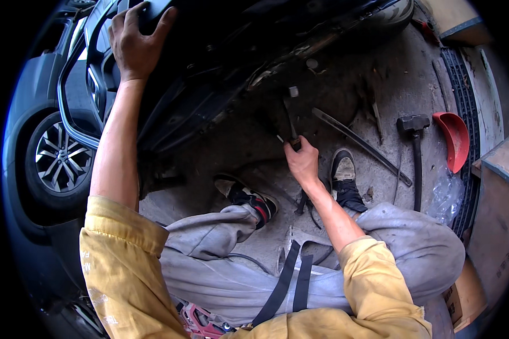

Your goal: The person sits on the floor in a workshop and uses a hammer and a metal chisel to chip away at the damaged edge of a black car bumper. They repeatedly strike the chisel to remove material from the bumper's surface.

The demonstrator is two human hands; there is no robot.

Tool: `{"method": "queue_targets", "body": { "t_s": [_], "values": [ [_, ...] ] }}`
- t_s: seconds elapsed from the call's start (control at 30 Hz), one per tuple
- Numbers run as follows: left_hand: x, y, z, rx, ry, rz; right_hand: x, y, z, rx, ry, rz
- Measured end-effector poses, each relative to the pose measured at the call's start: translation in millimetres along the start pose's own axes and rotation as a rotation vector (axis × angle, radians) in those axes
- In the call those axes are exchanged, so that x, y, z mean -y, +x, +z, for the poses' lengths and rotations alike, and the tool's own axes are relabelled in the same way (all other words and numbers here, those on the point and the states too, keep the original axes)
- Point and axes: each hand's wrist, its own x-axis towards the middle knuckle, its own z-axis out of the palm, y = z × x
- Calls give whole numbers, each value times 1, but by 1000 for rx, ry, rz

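My right hand [303,160] grips a slim, dark-handled metal tool [290,117] over the grey concrete floor [398,85]; far left, my left hand [134,48] meets a dark car panel [153,16], its grip unclear. Work looks underway; I see no finished step.

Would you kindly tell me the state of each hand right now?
Left hand: at a dark, glossy car panel; whether its grip is open or closed cannot be told.
Right hand: closed, holding a slim, straight metal tool by one end.
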Motion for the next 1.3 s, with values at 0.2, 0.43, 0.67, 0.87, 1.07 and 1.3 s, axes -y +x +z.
{"method": "queue_targets", "body": {
  "t_s": [0.2,0.43,0.67,0.87,1.07,1.3],
  "values": [
    [2,-1,2,-24,30,42,-28,16,-20,153,-517,-380],
    [8,-1,5,-24,67,77,-68,57,-111,-226,-944,-117],
    [-1,0,2,-2,90,39,-141,37,-153,-43,-1120,121],
    [-30,5,-13,-45,-4,-72,-149,54,-179,58,-1370,7],
    [-35,7,-21,-49,-36,-115,-142,46,-174,166,-1185,13],
    [-31,3,-22,-27,-67,-162,-28,31,-199,348,-830,-255]
  ]
}}
